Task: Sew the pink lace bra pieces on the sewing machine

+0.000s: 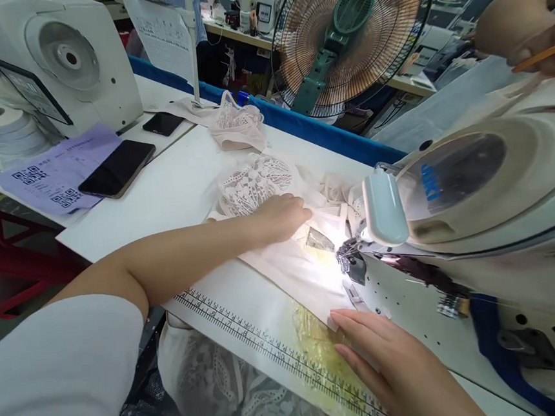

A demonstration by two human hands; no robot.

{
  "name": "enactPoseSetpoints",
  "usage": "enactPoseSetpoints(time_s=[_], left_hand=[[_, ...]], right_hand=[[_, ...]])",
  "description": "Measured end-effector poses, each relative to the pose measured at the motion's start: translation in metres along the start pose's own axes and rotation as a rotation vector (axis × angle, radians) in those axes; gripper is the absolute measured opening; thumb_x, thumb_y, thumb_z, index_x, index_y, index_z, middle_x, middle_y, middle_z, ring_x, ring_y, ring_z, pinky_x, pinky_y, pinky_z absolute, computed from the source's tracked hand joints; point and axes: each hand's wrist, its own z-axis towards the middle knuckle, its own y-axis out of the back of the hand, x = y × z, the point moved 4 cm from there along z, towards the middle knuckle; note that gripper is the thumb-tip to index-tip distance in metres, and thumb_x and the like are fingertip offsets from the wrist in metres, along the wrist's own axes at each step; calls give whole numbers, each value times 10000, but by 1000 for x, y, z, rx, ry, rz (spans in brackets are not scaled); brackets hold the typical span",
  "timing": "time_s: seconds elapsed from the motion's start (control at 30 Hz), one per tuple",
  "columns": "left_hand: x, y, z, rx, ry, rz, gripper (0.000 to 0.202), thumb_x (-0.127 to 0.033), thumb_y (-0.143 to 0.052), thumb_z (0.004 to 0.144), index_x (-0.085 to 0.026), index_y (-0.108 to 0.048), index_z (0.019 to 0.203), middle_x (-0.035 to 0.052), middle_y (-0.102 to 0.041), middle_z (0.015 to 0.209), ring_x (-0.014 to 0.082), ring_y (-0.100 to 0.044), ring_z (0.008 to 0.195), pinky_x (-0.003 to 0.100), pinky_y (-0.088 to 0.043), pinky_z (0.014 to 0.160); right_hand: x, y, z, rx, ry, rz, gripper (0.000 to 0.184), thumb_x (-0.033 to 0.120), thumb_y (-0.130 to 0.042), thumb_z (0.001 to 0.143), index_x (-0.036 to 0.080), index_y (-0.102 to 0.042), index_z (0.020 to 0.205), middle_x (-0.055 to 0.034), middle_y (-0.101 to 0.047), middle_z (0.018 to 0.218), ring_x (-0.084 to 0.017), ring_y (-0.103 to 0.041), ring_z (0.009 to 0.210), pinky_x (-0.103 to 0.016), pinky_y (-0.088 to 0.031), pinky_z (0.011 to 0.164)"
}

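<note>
A pale pink fabric piece (292, 265) with white lace parts (256, 184) lies spread on the sewing table, one edge under the lit needle area (352, 259) of a sewing machine (479, 184). My left hand (283, 217) is closed on the fabric beside the lace, its fingers curled and partly hidden. Closer to me, my right hand (382, 348) rests at the fabric's near corner. Its fingers are stretched out over that corner, with the thumb apart below them.
A ruler strip (270, 348) runs along the near table edge beside yellowed tape (318, 340). Two phones (117, 169) and a purple paper (60, 169) lie at left, near another machine (65, 58). Behind stands a fan (353, 26). Another person's hand (540, 49) holds an orange stick-like thing.
</note>
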Motion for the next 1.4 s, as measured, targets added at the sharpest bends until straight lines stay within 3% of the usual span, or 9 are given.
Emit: enactPoseSetpoints(time_s=[0.3,0.5,0.63,0.77,0.87,0.97,1.1,1.23,1.4], left_hand=[[39,30,-9,157,-50,-388,184,-111,-463,778,-161,-640,786,25,-645,884,124,-550,716,252,-354,605],[93,74,-46,79,195,-146,219,-233,-501,811,-141,-644,949,59,-665,942,171,-581,808,256,-378,660],[88,59,-99,313,70,-63,570,-279,-628,724,-177,-511,1273,96,-579,1266,217,-537,1087,280,-405,862],[76,49,-126,182,6,82,296,-162,-552,723,-149,-645,1004,104,-654,1034,229,-565,994,356,-391,917],[75,71,-123,76,65,-139,103,-208,-532,740,-159,-615,776,32,-618,754,177,-569,766,291,-444,737],[75,99,-113,99,212,-516,250,-374,-477,845,-157,-597,814,3,-572,661,125,-507,571,236,-400,543],[76,103,-100,286,394,-577,360,-388,-378,913,-140,-639,903,19,-626,684,120,-514,545,254,-416,551],[90,93,-93,417,453,-311,211,-300,-531,794,-139,-639,708,54,-637,645,172,-567,581,290,-454,576],[75,95,-68,292,396,-43,158,-207,-551,743,-113,-646,827,151,-665,958,303,-612,902,391,-477,771]], right_hand=[[-2,0,0,-10,-2,24,211,242,-467,890,276,-584,1063,-54,-670,1054,-212,-654,907,-284,-542,636],[-7,-8,2,-86,41,-22,191,300,-504,880,283,-569,1059,-48,-665,1000,-201,-650,852,-264,-516,610],[-1,-20,12,-144,-20,-159,164,241,-413,904,249,-572,866,-37,-628,842,-177,-595,685,-271,-421,532],[12,-18,23,-179,-66,-305,240,154,-418,858,224,-495,642,-12,-532,626,-168,-514,575,-275,-336,508],[16,3,14,-215,-107,-111,222,209,-402,895,225,-525,710,-31,-584,730,-173,-549,659,-272,-402,544],[18,29,-10,-224,-90,298,197,328,-395,934,238,-562,880,-65,-621,922,-187,-598,833,-285,-493,688],[14,44,-26,-189,-231,547,257,432,-376,940,242,-547,937,-1,-549,662,-157,-550,602,-259,-466,547],[14,25,6,-24,-325,201,245,308,-362,920,224,-474,719,31,-512,626,-118,-505,582,-218,-406,537],[15,7,49,-147,-515,-118,224,148,-453,840,208,-412,629,16,-448,607,-118,-391,526,-247,-194,466]])
